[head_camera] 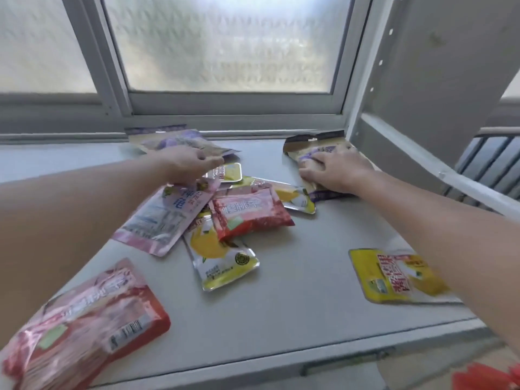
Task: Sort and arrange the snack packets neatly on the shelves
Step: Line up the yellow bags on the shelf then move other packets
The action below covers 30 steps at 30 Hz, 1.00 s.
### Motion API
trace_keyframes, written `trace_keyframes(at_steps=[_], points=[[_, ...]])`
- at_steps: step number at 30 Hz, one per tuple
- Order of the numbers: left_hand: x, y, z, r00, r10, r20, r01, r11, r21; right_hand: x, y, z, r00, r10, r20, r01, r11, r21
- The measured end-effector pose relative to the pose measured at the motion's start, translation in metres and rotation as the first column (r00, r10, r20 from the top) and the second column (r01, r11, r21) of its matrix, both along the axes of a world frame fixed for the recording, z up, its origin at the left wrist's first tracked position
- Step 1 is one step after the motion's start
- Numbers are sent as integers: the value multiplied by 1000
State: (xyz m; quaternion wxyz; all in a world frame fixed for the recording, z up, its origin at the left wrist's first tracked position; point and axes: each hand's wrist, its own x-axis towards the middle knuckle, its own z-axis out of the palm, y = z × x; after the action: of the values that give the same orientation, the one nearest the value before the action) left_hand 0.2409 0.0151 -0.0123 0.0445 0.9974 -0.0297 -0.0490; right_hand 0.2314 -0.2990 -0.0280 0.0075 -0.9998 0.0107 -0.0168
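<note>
Snack packets lie scattered on a grey shelf [295,291]. My right hand [336,171] presses flat on a tan-and-purple packet [312,147] at the back right corner. My left hand [187,163] reaches over the middle pile, its fingers touching another purple packet [174,140] at the back; I cannot tell whether it grips it. The pile holds a pink packet [166,215], a red packet [249,212] and yellow lemon packets [222,260]. A big red packet [84,325] lies front left, a yellow packet [394,277] front right.
A frosted window [225,43] stands right behind the shelf. A perforated shelf upright [374,66] and grey side panel close the right side. Something red [484,377] shows below the shelf's front edge at the bottom right.
</note>
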Motion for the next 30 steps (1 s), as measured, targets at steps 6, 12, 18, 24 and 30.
trace_keyframes(at_steps=[6,12,18,24,30], points=[[37,5,6,946,230,230,-223,973,-54,14,-9,7,999,-41,-9,42,985,165],[67,3,13,950,312,17,-307,942,-134,15,-10,-4,998,-39,-49,46,988,149],[76,7,-4,944,320,81,-313,946,-83,17,-8,-3,999,-20,28,16,991,136],[81,26,-14,930,298,217,-293,954,-54,12,-4,-3,986,22,168,-47,989,141],[65,26,5,895,219,388,-122,958,-259,5,-4,2,958,116,264,-152,981,123]])
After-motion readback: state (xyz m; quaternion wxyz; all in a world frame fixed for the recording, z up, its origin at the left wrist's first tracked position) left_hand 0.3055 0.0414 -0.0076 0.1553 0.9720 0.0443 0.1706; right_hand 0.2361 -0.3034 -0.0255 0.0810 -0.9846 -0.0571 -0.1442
